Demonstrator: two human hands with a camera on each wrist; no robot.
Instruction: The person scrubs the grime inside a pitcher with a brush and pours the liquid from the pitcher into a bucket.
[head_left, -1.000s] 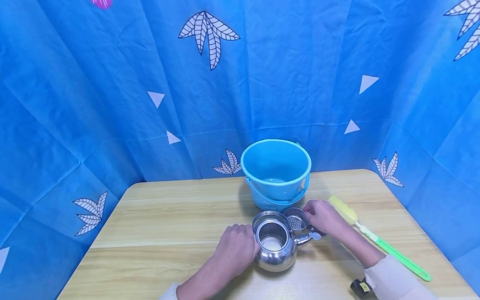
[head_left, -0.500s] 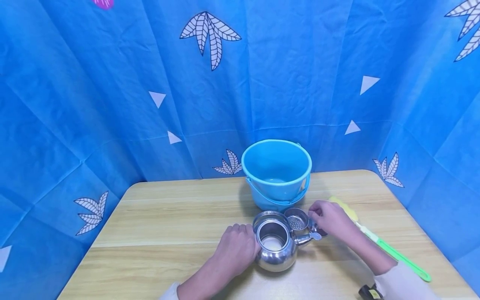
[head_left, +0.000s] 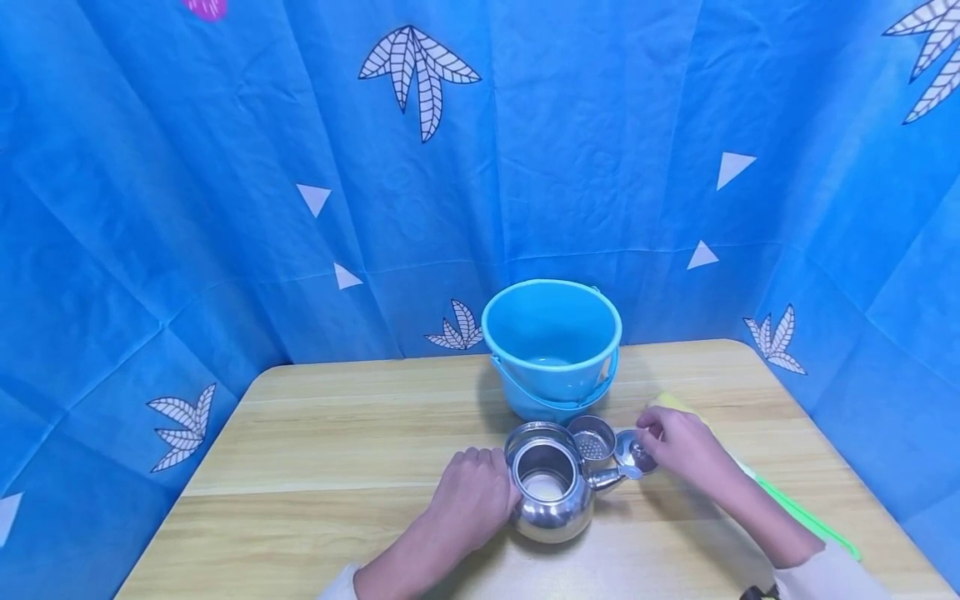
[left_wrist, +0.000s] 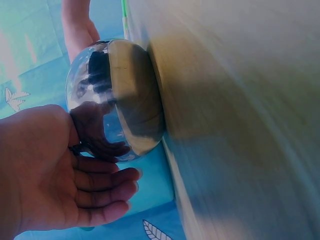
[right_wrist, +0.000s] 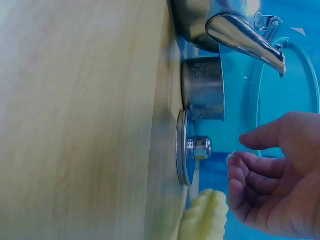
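Observation:
A round stainless steel teapot (head_left: pixel 551 517) stands lidless on the wooden table, its spout (right_wrist: pixel 245 42) pointing right. My left hand (head_left: pixel 474 498) holds the teapot at its left side; in the left wrist view three fingers (left_wrist: pixel 100 192) extend beside the pot, and the grip point is hidden. A perforated steel strainer cup (head_left: pixel 594 442) sits beside the pot. To its right the round steel lid (right_wrist: pixel 184 147) lies flat, knob (right_wrist: pixel 202 147) up. My right hand (head_left: pixel 678 446) hovers just over the knob, thumb and index finger apart, holding nothing.
A light blue bucket (head_left: pixel 558 387) with a handle stands behind the teapot. On the right lies a brush with a yellow sponge head (right_wrist: pixel 205 217) and green handle (head_left: pixel 806 512), partly behind my right arm. A blue patterned curtain (head_left: pixel 420 208) surrounds the table (head_left: pixel 315 450).
My right hand has moved right and slightly toward me, away from the strainer cup and over to the lid, uncovering more of both. The left hand and teapot stay in place.

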